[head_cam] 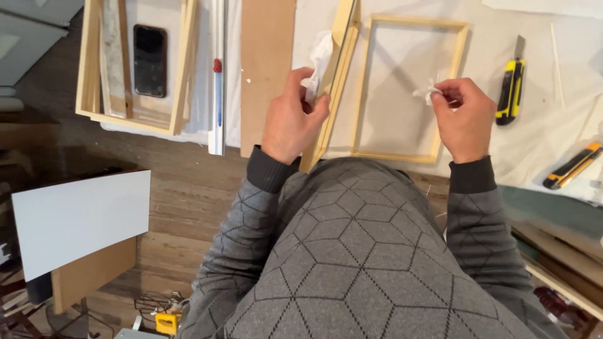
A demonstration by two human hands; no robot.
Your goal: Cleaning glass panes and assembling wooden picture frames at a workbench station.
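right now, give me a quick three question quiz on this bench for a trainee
1. True or false: the left hand holds a hammer.
2. What lies flat between the two hands? A) wooden frame B) saw C) phone
3. Fill in: the right hand pinches a small white ____.

Key
1. False: its grip is on a tilted frame, with a white cloth beside it.
2. A, the wooden frame; the phone sits far left in another frame.
3. Wad, cloth or tissue; which one cannot be told.
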